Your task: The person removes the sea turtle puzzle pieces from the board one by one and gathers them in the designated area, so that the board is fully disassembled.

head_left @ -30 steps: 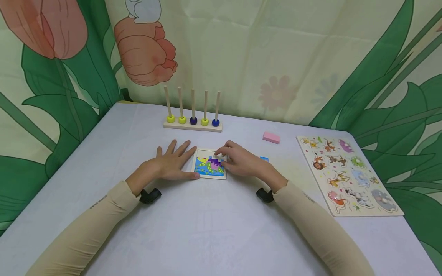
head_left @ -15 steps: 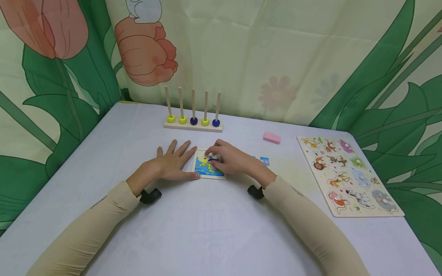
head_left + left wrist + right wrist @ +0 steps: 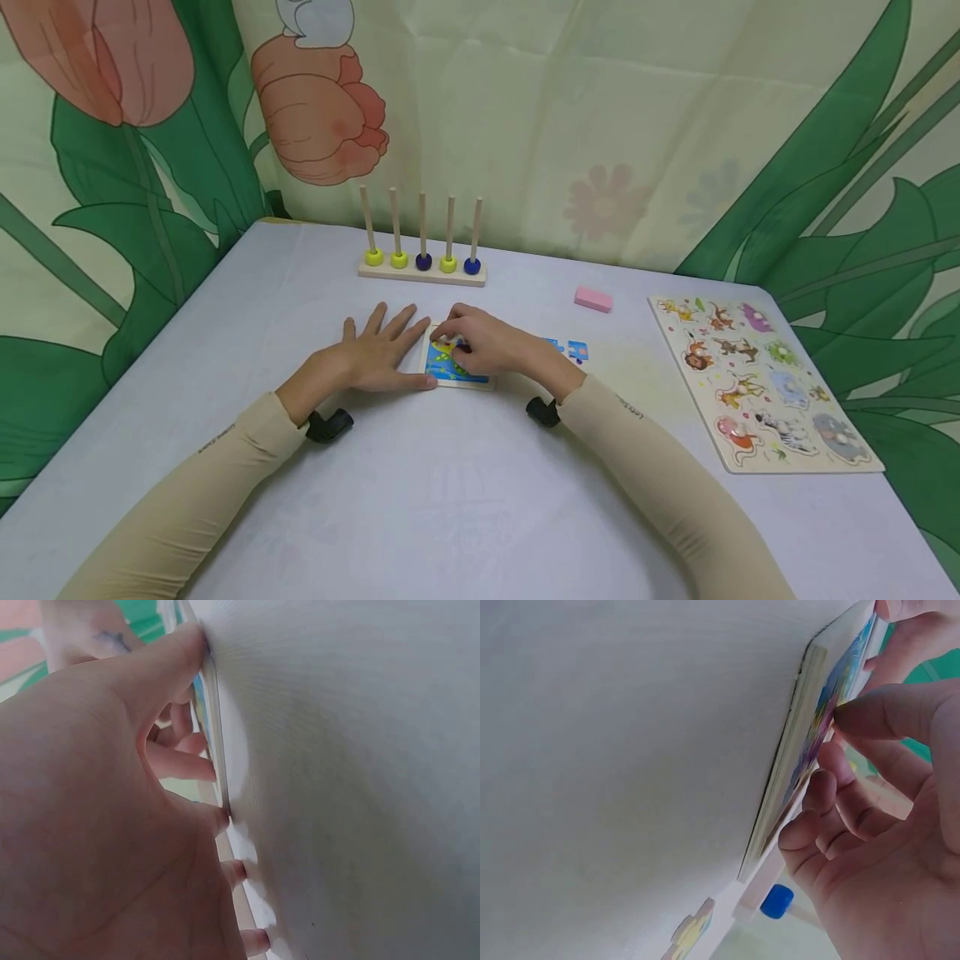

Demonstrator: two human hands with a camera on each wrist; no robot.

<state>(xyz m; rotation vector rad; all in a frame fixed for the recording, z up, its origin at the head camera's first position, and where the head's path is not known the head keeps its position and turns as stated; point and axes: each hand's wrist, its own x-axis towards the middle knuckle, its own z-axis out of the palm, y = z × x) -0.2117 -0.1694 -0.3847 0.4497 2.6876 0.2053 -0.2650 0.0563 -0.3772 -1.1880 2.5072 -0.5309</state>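
A small jigsaw puzzle in a pale wooden frame [image 3: 471,385] lies flat on the table, with a blue, green and yellow picture. My left hand [image 3: 378,354] rests spread at its left side; the thumb touches the lower left corner and the index fingertip is by the upper one. Over the puzzle's upper part, my right hand [image 3: 491,340] has curled fingers, and its thumb and index finger pinch at a puzzle piece that they mostly hide. In the right wrist view the thumb [image 3: 870,712] touches the purple part of the picture.
Loose blue puzzle pieces [image 3: 577,350] lie right of the puzzle. Behind stands a wooden peg stand [image 3: 423,273] with yellow and blue beads. A pink block [image 3: 593,299] lies at the back right, and an animal knob puzzle board [image 3: 708,400] near the right edge.
My right hand has moved left across the puzzle, from its right side toward its upper left, uncovering loose blue pieces. My left hand has stayed in place.
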